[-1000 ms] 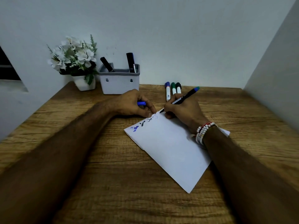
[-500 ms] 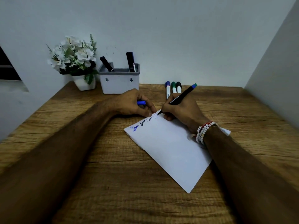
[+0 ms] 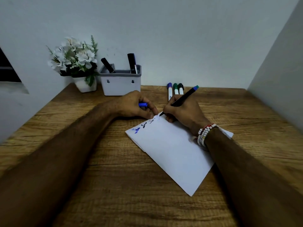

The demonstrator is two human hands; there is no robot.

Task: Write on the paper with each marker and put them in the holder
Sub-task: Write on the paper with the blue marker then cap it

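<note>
A white paper (image 3: 173,151) lies slanted on the wooden desk, with blue and black scribbles along its far left edge. My right hand (image 3: 183,112) grips a thin black marker (image 3: 184,97) with a blue end, its tip touching the paper's far corner. My left hand (image 3: 136,106) rests beside that corner, fingertips on the paper, closed around a blue marker cap (image 3: 143,104). Three capped markers (image 3: 175,90), blue, green and black, lie side by side behind my right hand. The grey holder (image 3: 120,84) stands at the back with two dark markers (image 3: 132,63) sticking out.
A white pot of white flowers (image 3: 75,63) stands left of the holder against the wall. Walls close the desk (image 3: 82,161) at the back and on the right. A beaded bracelet (image 3: 204,135) is on my right wrist.
My right hand has tilted the marker a little more upright and shifted its tip slightly along the paper's far corner. A small new scribble shows there. My left hand has stayed put.
</note>
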